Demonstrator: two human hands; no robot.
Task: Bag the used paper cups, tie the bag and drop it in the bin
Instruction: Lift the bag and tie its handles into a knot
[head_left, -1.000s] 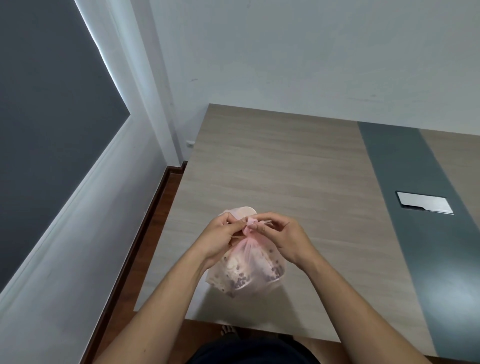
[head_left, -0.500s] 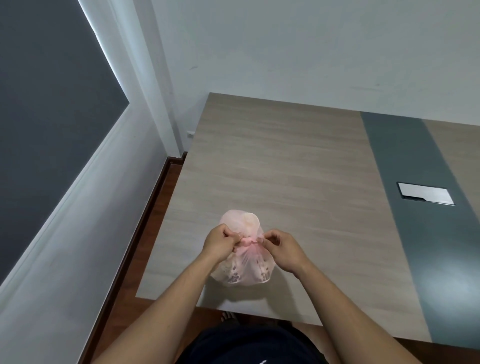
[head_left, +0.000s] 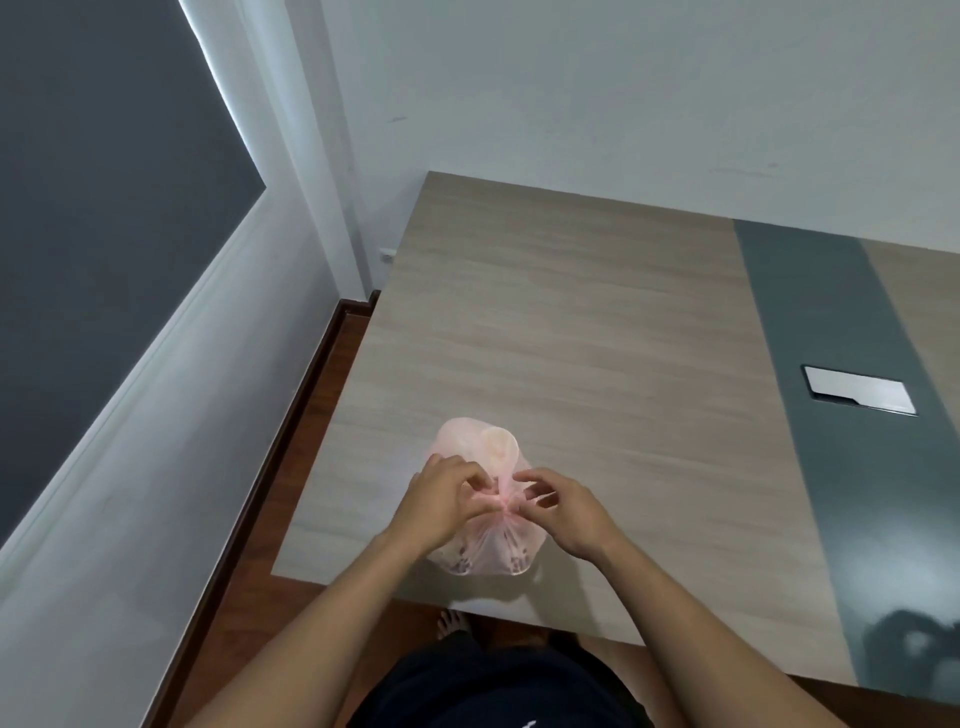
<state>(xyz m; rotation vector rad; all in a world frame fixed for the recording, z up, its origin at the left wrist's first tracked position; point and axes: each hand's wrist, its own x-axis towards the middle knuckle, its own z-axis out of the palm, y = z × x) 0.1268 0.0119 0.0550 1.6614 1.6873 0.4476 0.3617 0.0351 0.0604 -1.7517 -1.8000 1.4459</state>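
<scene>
A thin pink plastic bag (head_left: 493, 556) sits on the wooden table (head_left: 571, 338) near its front edge. Paper cups with dark print show through the film; one pale cup bottom (head_left: 497, 447) bulges at the far side. The bag's neck is gathered into a knot (head_left: 503, 500) between my hands. My left hand (head_left: 441, 501) pinches the bag's neck from the left. From the right, my right hand (head_left: 558, 506) holds the neck with fingertips, the other fingers partly spread. No bin is in view.
A dark grey strip (head_left: 841, 415) runs along the table, with a silver cable hatch (head_left: 860, 397) set in it. White walls stand behind and to the left, close to the table's left edge. Reddish floor (head_left: 291, 467) shows in the gap.
The bag has come down from a lifted position onto the table. My hands pulled the knot tight, and now my right fingers have loosened and spread at the neck.
</scene>
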